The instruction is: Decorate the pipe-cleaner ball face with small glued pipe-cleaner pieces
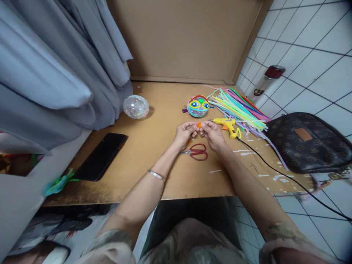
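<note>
Between the fingertips of both hands is a small orange piece (199, 125), its exact kind too small to make out. My left hand (187, 132) pinches it from one side, and my right hand (212, 134) pinches it from the other. Just beyond them sits a clear ball (198, 112) decorated with colourful pipe cleaners and two blue-and-yellow eyes. Red-handled scissors (198, 151) lie on the table below the hands. A yellow glue gun (227, 124) rests right beside my right hand, its nozzle pointing left.
A bundle of pipe cleaners (238, 108) lies at the back right, near a brown patterned bag (308, 146) and a bottle (264, 86). The glue gun's black cord (271, 165) crosses the right side. Leftward are another clear ball (136, 106), a phone (101, 156) and a grey curtain (68, 66).
</note>
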`<state>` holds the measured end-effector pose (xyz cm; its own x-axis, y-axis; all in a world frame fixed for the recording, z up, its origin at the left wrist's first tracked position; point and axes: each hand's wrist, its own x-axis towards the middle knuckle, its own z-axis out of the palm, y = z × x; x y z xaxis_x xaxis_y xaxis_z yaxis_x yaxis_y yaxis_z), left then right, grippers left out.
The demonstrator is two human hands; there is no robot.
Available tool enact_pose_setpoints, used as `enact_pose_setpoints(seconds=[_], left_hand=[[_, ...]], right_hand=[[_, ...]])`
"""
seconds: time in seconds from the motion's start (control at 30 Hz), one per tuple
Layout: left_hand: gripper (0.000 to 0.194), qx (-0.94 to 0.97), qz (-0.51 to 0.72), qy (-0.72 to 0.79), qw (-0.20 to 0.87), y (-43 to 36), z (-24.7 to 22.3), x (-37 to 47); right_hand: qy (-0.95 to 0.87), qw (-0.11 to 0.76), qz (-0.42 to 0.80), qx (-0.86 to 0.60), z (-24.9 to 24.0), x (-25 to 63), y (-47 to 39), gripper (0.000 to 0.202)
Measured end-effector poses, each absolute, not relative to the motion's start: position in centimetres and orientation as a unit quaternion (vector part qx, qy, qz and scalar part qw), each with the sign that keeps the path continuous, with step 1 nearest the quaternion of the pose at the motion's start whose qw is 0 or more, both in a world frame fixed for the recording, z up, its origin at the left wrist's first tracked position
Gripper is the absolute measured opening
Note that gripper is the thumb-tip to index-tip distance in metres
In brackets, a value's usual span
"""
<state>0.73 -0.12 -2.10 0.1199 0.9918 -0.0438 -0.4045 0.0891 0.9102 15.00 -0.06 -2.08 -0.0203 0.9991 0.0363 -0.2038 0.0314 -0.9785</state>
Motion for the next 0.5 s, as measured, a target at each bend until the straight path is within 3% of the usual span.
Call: enact_pose_setpoints(seconds=[0.5], left_hand=[[0.018,0.387,0.551,0.378,0.636,-0.16,-2.02,0.6]], right_hand=[[-0.486,0.558,0.521,-0.425,-2.01,14.78,-0.19,0.046]])
